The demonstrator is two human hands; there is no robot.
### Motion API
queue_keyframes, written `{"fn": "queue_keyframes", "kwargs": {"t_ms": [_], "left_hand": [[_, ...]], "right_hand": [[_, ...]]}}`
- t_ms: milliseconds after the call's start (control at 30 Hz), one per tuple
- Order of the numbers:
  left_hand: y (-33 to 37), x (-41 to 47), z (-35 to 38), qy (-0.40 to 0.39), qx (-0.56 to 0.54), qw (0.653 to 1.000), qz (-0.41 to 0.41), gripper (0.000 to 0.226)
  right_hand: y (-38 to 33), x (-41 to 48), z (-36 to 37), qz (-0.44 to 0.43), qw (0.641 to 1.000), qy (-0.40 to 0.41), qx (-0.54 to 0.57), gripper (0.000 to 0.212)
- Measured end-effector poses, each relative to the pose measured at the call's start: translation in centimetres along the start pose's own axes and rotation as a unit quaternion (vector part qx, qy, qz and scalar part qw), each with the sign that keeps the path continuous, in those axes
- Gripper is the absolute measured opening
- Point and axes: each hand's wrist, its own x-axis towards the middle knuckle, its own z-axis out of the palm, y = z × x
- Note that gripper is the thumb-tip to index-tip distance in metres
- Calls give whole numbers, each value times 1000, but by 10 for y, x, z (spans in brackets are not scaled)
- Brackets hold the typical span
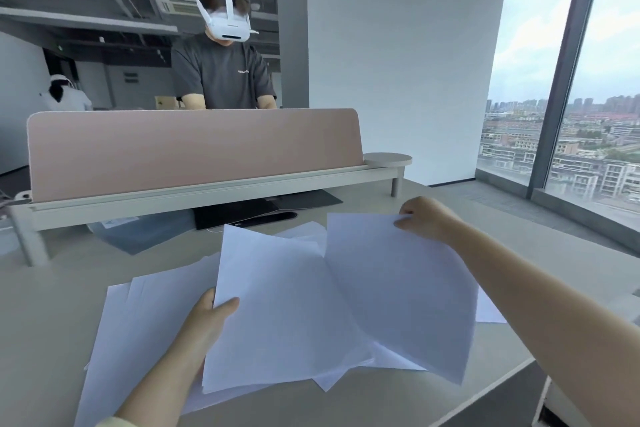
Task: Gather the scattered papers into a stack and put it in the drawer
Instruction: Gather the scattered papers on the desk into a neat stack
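Note:
Several white paper sheets lie spread over the light desk (41, 322) in front of me. My left hand (207, 319) grips the left edge of a sheet (277, 308) lifted off the pile, thumb on top. My right hand (424, 218) pinches the far corner of another raised sheet (405, 288) at the right. More loose sheets (114, 333) lie flat beneath and to the left. A white drawer front (557, 399) shows at the lower right, mostly hidden by my right arm.
A pink divider screen (194, 152) on a white rail crosses the desk's far side. Below it lie a black pad (242, 211) and a blue folder (145, 232). A person in a headset stands behind the screen. A large window is at the right.

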Motion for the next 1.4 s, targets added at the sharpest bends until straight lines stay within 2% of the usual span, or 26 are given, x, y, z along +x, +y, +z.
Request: {"fn": "queue_keyframes", "kwargs": {"t_ms": [100, 200, 333, 433, 533, 600, 700, 833, 967, 1000, 1133, 1267, 1333, 1400], "left_hand": [[1, 0, 1, -9, -8, 1000, 2, 16], [1, 0, 1, -11, 4, 1000, 2, 14], [2, -1, 1, -3, 39, 999, 2, 43], [2, -2, 1, 0, 53, 999, -11, 26], [0, 2, 2, 1, 60, 998, -12, 25], [2, 0, 4, 6, 52, 999, -17, 22], [4, -4, 4, 3, 57, 998, -12, 15], [7, -9, 4, -34, 47, 998, -13, 20], [5, -7, 0, -62, 35, 997, -22, 58], [4, -7, 0, -60, 33, 997, -23, 59], [3, -9, 4, -25, 8, 1000, 6, 37], [17, -21, 10, -16, -22, 998, 56, 31], [26, -31, 14, -18, -28, 996, 87, 32], [38, -40, 18, -19, -39, 991, 123, 31]], "right_hand": [[-4, -1, -22, 33, 991, 101, 75, 18], [-16, -6, -30, 13, 968, 170, 183, 15], [-28, -15, -24, 37, 896, 214, 388, 16], [-34, -21, 12, 75, 875, 157, 451, 17], [-39, -30, 70, 113, 873, 81, 468, 9], [-43, -39, 104, 129, 877, 33, 461, 3], [-51, -50, 135, 124, 892, -25, 435, 6], [-63, -63, 142, 68, 910, -44, 406, 12], [-67, -73, 142, 12, 925, -55, 375, 14], [-66, -74, 141, 6, 925, -54, 375, 14], [-61, -72, 143, 4, 924, -46, 378, 21], [-60, -69, 135, 53, 894, -15, 444, 52], [-60, -65, 126, 79, 871, -41, 483, 66], [-60, -62, 115, 73, 836, -75, 539, 61]]}}
